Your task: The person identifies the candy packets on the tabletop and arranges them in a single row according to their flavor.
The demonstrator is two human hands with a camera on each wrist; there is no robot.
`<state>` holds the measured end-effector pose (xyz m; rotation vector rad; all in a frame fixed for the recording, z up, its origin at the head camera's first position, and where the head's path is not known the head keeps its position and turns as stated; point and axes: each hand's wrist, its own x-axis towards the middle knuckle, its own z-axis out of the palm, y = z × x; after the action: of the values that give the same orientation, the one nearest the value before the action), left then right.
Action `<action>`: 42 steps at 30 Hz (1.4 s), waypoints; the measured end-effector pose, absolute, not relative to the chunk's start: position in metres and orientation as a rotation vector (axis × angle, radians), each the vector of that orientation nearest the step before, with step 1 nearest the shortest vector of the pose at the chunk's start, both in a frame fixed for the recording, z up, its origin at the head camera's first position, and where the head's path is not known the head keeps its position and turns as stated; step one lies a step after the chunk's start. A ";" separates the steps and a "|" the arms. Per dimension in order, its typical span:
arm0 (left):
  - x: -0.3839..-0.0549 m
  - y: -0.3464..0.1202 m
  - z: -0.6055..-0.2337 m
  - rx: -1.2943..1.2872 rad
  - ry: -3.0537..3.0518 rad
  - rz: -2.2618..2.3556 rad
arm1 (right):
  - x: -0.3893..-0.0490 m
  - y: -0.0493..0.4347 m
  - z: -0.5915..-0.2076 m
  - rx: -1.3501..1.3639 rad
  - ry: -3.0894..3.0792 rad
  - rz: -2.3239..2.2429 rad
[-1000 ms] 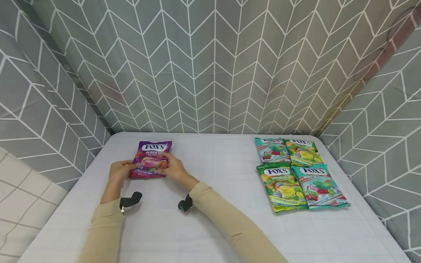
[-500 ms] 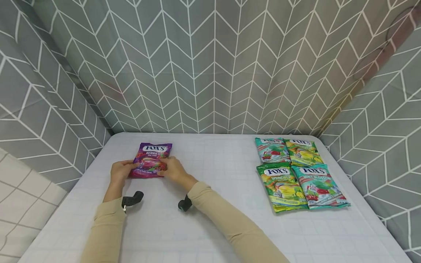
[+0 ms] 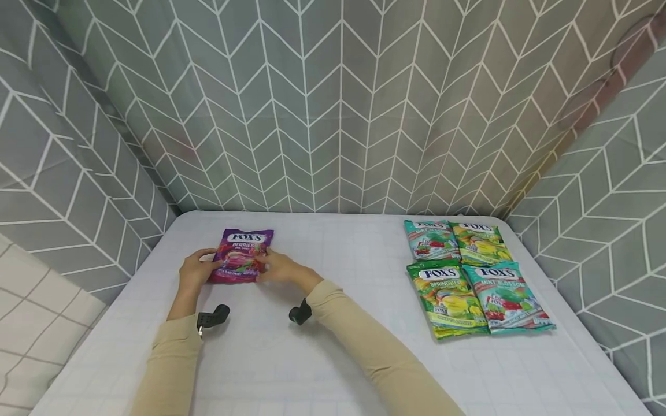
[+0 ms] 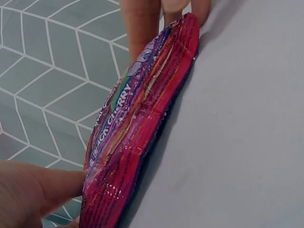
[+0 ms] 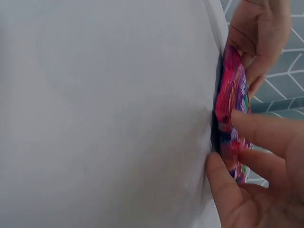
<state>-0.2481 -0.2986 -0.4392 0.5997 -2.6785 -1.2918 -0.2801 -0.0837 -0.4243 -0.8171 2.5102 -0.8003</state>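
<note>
A purple-red candy bag (image 3: 241, 245) marked Fox's Berries lies face up on the white table, toward the back left. My left hand (image 3: 195, 270) grips its left edge, the thumb over the front. On the opposite side, my right hand (image 3: 283, 269) holds the right edge with thumb and fingers. Seen low in the left wrist view, the bag (image 4: 137, 118) stretches between the left hand (image 4: 33, 192) and the other hand's fingers (image 4: 142, 28). In the right wrist view, the right hand's fingers (image 5: 266, 135) touch the bag (image 5: 230, 102), with one fingertip at the tabletop.
Several candy bags lie in two rows at the right: mint blossom (image 3: 430, 240) and yellow (image 3: 480, 244) behind, green-yellow springtea (image 3: 447, 297) and mint blossom (image 3: 509, 297) in front. Patterned grey curtains (image 3: 322, 110) surround the white table (image 3: 333, 358). Both wrists wear black cameras (image 3: 214, 316).
My right hand has slid down the bag's right edge, toward its lower corner. The bag has shifted very slightly toward me. The bags at the right have stayed put.
</note>
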 end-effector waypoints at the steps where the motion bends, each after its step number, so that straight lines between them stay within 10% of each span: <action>1: -0.248 -0.298 -0.439 0.589 -2.687 -1.276 | -0.280 -0.081 -0.424 -0.819 2.487 -0.809; 25: -0.242 -0.280 -0.426 0.701 -2.529 -1.151 | -0.255 -0.059 -0.418 -0.839 2.341 -1.096; 42: -0.244 -0.140 -0.387 0.415 -2.165 -1.462 | -0.223 0.039 -0.388 -0.813 2.717 -0.916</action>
<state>-0.2437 -0.1400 -0.3869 0.4155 -2.1649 -1.4620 -0.2233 0.0386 -0.3878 -0.8130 2.7167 -0.9160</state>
